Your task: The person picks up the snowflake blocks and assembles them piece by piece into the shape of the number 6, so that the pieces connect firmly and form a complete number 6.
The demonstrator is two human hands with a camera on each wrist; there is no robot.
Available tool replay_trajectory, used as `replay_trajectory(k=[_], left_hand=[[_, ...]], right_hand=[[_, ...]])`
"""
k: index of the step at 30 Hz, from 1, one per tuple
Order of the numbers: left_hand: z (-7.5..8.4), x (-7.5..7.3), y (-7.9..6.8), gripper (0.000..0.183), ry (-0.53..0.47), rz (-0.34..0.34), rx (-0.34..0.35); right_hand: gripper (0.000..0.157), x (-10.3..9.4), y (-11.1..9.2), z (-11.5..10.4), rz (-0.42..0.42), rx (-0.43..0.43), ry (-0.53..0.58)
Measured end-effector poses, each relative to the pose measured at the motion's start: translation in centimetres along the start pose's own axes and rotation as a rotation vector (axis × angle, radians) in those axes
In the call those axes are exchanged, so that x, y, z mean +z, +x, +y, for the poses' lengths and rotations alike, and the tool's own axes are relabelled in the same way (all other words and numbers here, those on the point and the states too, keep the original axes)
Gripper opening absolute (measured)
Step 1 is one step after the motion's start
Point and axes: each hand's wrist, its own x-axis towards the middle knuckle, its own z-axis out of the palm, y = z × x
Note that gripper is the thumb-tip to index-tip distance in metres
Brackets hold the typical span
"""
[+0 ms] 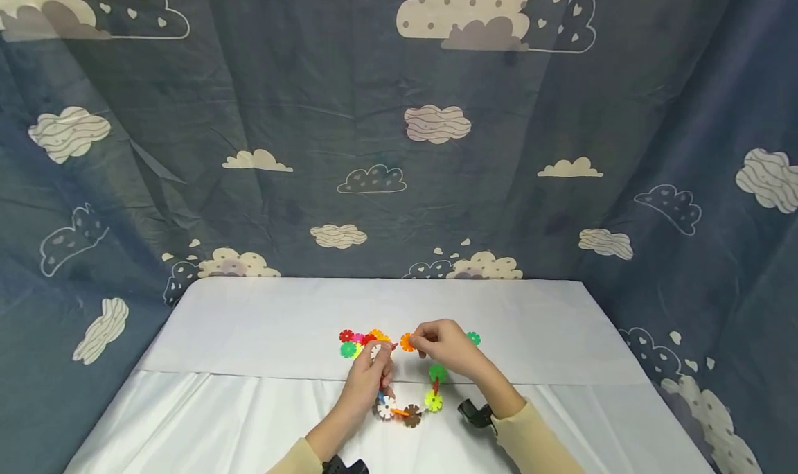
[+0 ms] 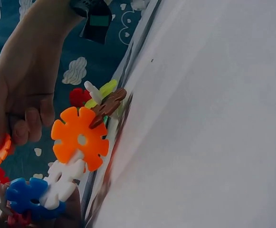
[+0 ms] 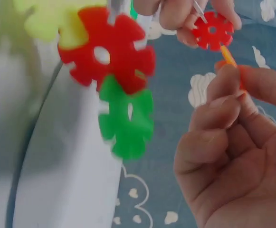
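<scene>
My left hand point(image 1: 369, 377) holds one end of a chain of notched plastic flower discs, gripping near a white disc point(image 1: 376, 351) and a red disc point(image 3: 213, 31). Between the thumb and fingers of my right hand point(image 1: 450, 349) is an orange disc point(image 1: 408, 341), seen edge-on in the right wrist view. Its rim is at the red disc's edge; whether they interlock I cannot tell. The chain curves below through a blue disc point(image 2: 26, 194), a white, an orange point(image 2: 80, 137), a brown point(image 1: 412, 416), a yellow point(image 1: 433, 400), a red and a green disc point(image 1: 438, 372).
Loose discs lie behind my left hand on the white table point(image 1: 280, 328), among them a red point(image 1: 346, 335) and a green one point(image 1: 348, 350). Another green disc point(image 1: 474, 337) lies beyond my right wrist. A dark cloud-patterned curtain point(image 1: 299, 113) hangs behind the table.
</scene>
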Motion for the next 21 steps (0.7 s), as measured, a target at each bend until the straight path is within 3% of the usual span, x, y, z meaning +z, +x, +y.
replay_trajectory(k=[13, 21], left_hand=[[-0.6, 0.4, 0.0, 0.040, 0.054, -0.037, 0.029], [-0.4, 0.6, 0.2, 0.039, 0.056, 0.006, 0.047]], right_hand=[[0.025, 1.9, -0.3, -0.4, 0.059, 0.010, 0.031], [0.030, 2.3, -0.2, -0.5, 0.083, 0.003, -0.014]])
